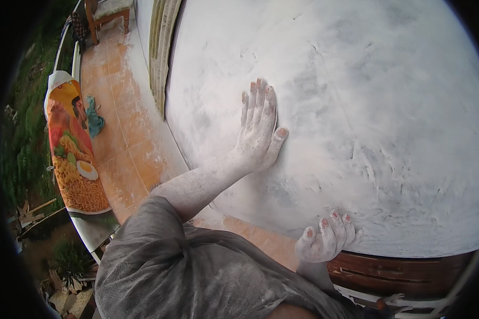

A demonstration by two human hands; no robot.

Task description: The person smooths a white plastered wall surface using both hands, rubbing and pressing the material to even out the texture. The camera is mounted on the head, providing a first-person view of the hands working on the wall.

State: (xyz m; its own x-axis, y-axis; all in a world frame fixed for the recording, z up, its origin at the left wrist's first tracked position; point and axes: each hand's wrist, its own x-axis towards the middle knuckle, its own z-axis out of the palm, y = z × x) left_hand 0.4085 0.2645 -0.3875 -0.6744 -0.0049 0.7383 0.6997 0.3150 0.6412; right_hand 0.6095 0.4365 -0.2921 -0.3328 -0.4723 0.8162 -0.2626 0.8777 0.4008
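Observation:
A broad white surface [324,106] fills the right side, coated in powder with grey patches and streaked, smeared marks. My left hand [258,127] lies on it with fingers stretched out and held close, thumb apart. A thin pale edge shows beside the index finger; whether anything lies under the palm is hidden. Lower down on the right, my right hand [329,237] is near the bottom edge of the white surface, its fingers slightly bent and apart, with nothing visible in it. White powder covers both hands and my left forearm.
Orange floor tiles [120,106] dusted white run along the left. A printed banner [74,154] with noodles and egg hangs by a railing, near a teal cloth [95,117]. A wooden chair [109,13] stands far off. Dark brown wood [399,274] borders the white surface below.

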